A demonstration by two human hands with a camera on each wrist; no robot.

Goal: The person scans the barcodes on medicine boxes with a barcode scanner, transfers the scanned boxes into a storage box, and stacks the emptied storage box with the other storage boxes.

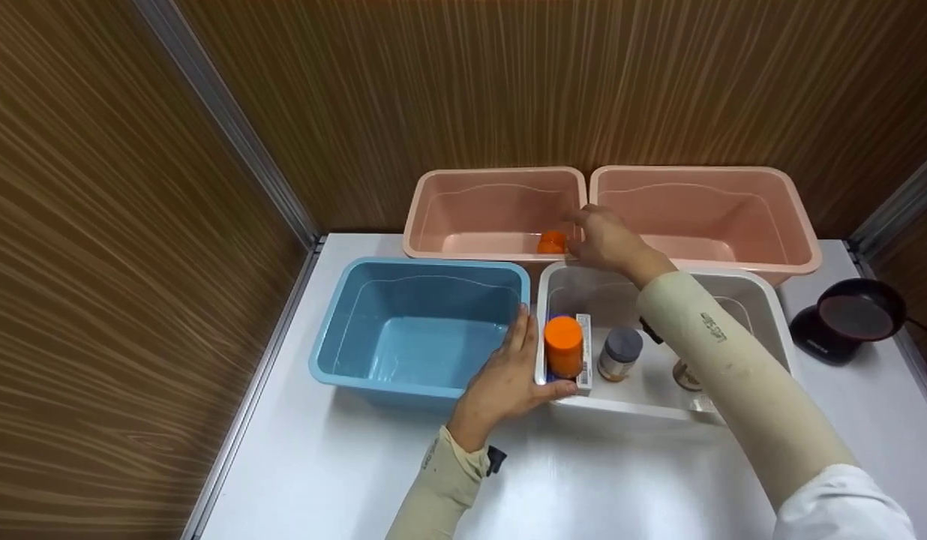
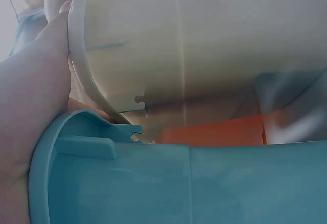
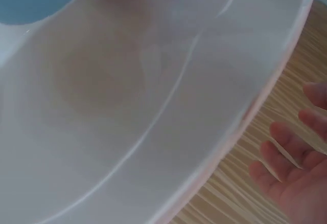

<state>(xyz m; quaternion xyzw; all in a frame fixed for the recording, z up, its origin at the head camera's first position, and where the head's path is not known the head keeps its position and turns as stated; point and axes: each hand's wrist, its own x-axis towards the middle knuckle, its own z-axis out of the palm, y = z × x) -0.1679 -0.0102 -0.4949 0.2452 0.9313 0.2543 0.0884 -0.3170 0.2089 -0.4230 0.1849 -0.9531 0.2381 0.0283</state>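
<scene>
My left hand [image 1: 501,382] rests over the neighbouring rims of the blue bin [image 1: 336,379] and the white bin [image 1: 658,409], fingers straight and thumb across the white bin's front corner. In the left wrist view the same hand [image 2: 38,91] lies against both rims. My right hand [image 1: 606,236] is over the inner edge of the left pink bin [image 1: 493,176], close to an orange item [image 1: 552,242] inside. The right wrist view shows this hand [image 3: 296,173] with spread, slightly bent fingers and nothing in them. An orange-capped bottle [image 1: 564,345] stands in the white bin beside a narrow box [image 1: 584,352].
A grey-capped jar [image 1: 621,352] and another jar [image 1: 686,375] are also in the white bin. The right pink bin [image 1: 703,176] stands against the wood-patterned wall [image 1: 463,90]. A black device [image 1: 846,319] with a cord sits at the right on the white table [image 1: 283,465].
</scene>
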